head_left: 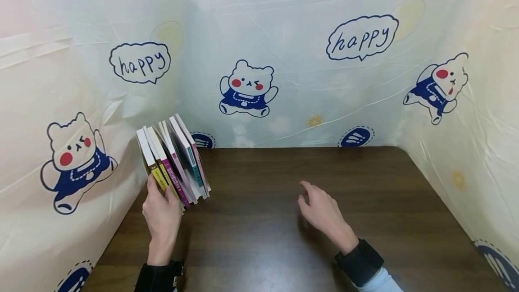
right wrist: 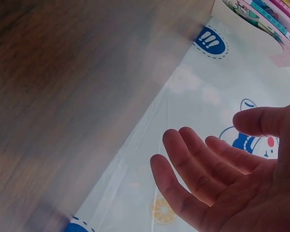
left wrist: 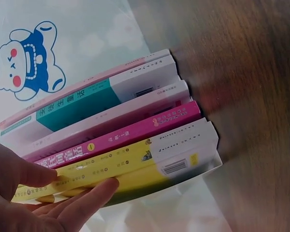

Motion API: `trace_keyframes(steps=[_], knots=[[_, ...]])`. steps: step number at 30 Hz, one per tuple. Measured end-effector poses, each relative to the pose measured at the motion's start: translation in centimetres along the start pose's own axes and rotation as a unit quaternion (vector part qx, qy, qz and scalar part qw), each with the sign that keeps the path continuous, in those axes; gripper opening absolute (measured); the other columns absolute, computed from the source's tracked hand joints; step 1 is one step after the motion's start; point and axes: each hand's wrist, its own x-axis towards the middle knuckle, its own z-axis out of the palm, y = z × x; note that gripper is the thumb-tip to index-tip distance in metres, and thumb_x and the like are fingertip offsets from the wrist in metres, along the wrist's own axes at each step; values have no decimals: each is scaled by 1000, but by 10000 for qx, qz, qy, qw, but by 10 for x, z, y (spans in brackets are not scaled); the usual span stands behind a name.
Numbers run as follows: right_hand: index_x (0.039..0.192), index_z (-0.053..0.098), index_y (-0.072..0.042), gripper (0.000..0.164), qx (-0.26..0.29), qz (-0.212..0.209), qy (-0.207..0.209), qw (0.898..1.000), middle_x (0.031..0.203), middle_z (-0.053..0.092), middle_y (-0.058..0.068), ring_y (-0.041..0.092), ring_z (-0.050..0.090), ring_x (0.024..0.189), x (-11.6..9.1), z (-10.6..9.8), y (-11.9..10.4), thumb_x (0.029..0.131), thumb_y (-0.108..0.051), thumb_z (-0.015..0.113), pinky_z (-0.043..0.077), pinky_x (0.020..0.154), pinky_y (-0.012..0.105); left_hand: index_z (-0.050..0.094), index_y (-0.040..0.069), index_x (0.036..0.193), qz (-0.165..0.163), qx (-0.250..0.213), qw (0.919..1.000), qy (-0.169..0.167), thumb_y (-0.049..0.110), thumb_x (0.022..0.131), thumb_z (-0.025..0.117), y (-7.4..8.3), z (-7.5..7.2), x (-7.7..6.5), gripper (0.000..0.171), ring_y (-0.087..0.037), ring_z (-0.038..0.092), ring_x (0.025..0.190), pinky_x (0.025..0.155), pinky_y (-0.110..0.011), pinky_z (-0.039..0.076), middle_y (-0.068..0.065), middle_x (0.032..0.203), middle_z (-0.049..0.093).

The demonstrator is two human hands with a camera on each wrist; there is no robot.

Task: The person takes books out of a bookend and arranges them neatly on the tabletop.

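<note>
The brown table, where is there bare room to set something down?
On the table, a wide bare patch lies between the books and the right hand. Another runs from that hand to the patterned curtain at the back and right. It's crowded at the far left, where the books stand and the left hand grips them.

Shows even, bright light in head view, with soft glare on near surface and faint shadow beside right grip. Appears dimmer and hazier in wrist views.
</note>
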Motion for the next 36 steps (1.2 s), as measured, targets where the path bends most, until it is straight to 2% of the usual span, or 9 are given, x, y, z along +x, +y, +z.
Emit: trace_keyframes(steps=[8, 13, 21, 29, 36], knots=[[142, 60, -4, 44, 53, 30, -25, 10000, 128, 73, 21, 19, 58, 66, 1, 0, 1, 100, -17, 62, 47, 49, 33, 38, 4, 158, 116, -73, 9999, 3, 2, 103, 60, 5, -2, -6, 59, -58, 66, 112, 85, -74, 55, -37, 138, 63], [142, 60, -5, 44, 62, 69, -93, 9999, 133, 71, 22, 20, 60, 70, 1, 1, 2, 100, -17, 62, 48, 51, 33, 39, 3, 157, 82, -111, 9999, -85, 1, 102, 61, 10, -5, -11, 60, -57, 65, 114, 86, -73, 54, -36, 140, 62], [142, 60, -5, 44, 110, 98, -68, 9999, 131, 72, 22, 19, 59, 67, 2, 2, 3, 100, -18, 62, 48, 48, 33, 37, 3, 159, -20, 13, 10000, -84, 3, 101, 62, 15, -4, -17, 64, -56, 59, 120, 92, -76, 50, -36, 139, 58], [142, 60, -5, 44, 49, 59, -57, 10000, 126, 73, 21, 19, 58, 65, 2, 1, 3, 100, -18, 62, 47, 48, 33, 18, 9, 166, -342, 606, 9968, -394, 18, 100, 67, 11, 0, -12, 82, -61, 58, 113, 89, -80, 49, -38, 139, 51], [142, 60, -5, 44, 59, 108, -108, 9999, 130, 72, 21, 18, 57, 64, 1, 2, 4, 100, -18, 62, 48, 49, 33, 15, 9, 166, -374, 571, 9966, -463, 13, 100, 68, 4, 2, -10, 85, -61, 56, 112, 90, -80, 48, -40, 137, 50]])
